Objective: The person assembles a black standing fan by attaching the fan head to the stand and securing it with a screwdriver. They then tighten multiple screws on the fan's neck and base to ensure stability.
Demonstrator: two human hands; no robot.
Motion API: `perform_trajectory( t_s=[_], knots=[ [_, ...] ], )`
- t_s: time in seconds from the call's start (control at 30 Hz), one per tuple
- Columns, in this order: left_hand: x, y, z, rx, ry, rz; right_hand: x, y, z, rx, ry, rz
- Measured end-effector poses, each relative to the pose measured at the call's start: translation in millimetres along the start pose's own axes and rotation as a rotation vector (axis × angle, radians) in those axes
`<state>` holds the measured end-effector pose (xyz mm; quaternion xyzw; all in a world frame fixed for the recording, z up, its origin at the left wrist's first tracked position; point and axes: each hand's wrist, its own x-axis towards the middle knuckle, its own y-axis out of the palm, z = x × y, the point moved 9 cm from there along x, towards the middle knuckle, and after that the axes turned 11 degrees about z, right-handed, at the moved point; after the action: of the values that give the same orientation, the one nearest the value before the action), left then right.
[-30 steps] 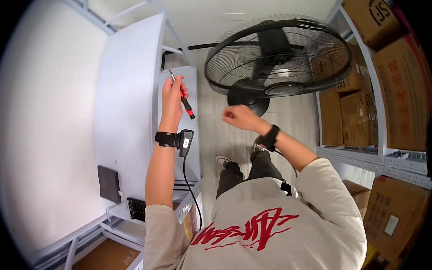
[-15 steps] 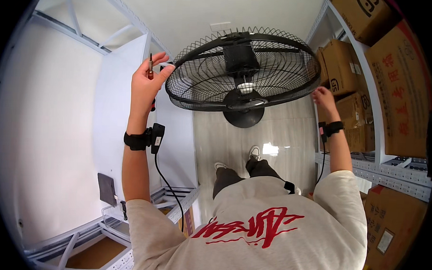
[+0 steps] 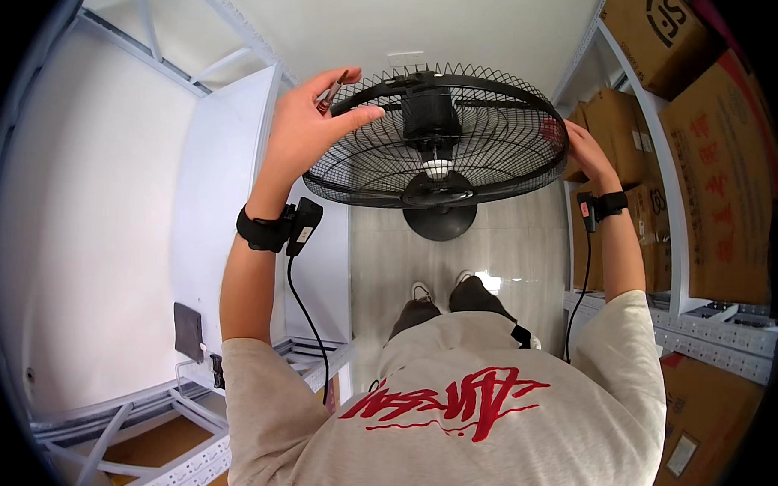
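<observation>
My left hand [image 3: 312, 125] pinches the fan guard [image 3: 440, 138] rim; right hand [image 3: 581, 147] cups opposite; I keep it level.

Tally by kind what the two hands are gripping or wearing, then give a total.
Black fan cage, gripped by left hand and right hand: 1
Small tool in the left hand's fingers: 1
Black wristbands: 2
Total: 4
</observation>
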<state>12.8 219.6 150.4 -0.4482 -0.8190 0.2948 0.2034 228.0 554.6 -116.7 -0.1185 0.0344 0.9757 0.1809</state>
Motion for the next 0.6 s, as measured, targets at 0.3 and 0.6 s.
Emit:
perform_trajectory(
  t_s=[0.3, 0.6],
  knots=[
    [-5.6, -20.5, 2.3, 0.079, -0.139, -0.128, 78.6, 17.7, 19.4, -0.173, 0.156, 0.595],
    [-17.0, -53.4, 52.5, -0.046, -0.297, -0.388, 246.4, 65.6, 36.8, -0.695, 0.22, 1.013]
  ],
)
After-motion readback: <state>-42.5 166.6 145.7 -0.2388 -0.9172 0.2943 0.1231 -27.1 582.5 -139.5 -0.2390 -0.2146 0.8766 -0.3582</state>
